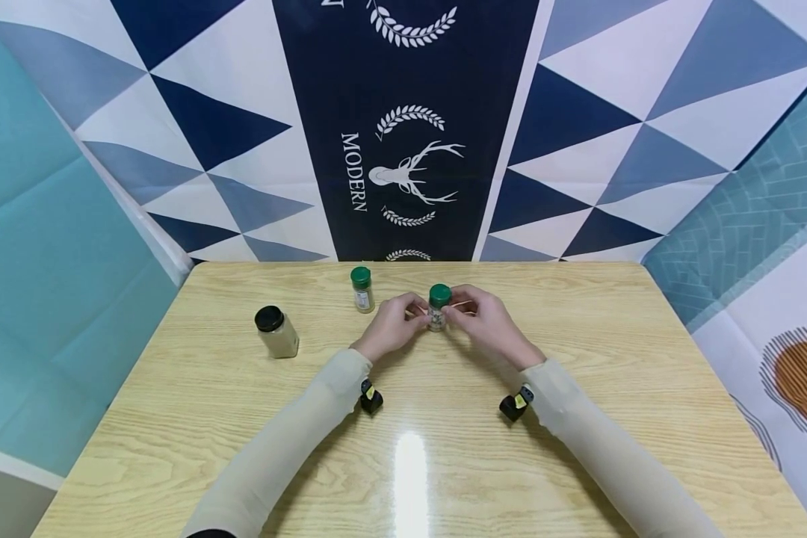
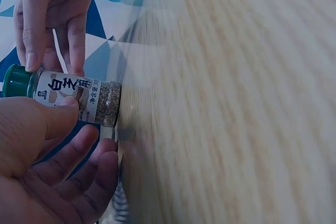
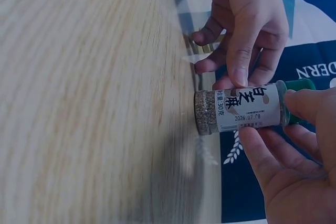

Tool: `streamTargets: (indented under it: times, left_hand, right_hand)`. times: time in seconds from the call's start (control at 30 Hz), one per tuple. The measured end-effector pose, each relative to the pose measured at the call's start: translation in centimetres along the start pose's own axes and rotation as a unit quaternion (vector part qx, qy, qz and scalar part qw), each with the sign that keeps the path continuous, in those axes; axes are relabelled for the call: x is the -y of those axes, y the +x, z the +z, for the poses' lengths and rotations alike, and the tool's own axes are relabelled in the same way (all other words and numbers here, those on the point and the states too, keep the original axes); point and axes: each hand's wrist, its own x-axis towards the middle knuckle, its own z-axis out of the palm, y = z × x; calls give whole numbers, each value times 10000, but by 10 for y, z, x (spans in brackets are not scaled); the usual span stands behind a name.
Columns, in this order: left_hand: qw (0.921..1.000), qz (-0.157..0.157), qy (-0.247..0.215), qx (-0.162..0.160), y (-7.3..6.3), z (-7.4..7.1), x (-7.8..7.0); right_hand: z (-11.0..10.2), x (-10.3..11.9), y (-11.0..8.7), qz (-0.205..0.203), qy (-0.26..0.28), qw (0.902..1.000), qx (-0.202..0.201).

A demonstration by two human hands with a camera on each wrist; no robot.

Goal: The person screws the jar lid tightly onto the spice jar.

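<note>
A small clear spice jar (image 1: 437, 317) of sesame seeds, with a green cap and a white printed label, stands upright toward the table's back. My left hand (image 1: 391, 325) holds it from the left, the thumb against the label (image 2: 63, 95) in the left wrist view. From the other side my right hand (image 1: 487, 320) pinches it up by the neck, thumb beside the green cap (image 3: 300, 86) in the right wrist view. Pale seeds (image 3: 206, 113) fill the lower part, and the jar's base is right at the tabletop.
Left of my hands stands a second green-capped jar (image 1: 362, 290). Farther left is a wider jar (image 1: 279, 336) with a black lid and pale contents. The wooden table (image 1: 444, 463) ends at a patterned cloth (image 1: 403, 149) behind.
</note>
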Motion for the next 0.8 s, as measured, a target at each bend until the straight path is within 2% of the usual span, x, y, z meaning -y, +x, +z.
streamTargets:
  times: [0.37, 0.8]
  left_hand:
    - [9992, -22, 400, -17, 7, -2, 0]
    - [9964, -218, 820, 62, 17, -4, 2]
  right_hand:
    - [-1, -4, 10, 37, -78, 9999, -52]
    - [-2, -5, 21, 120, -128, 9998, -62]
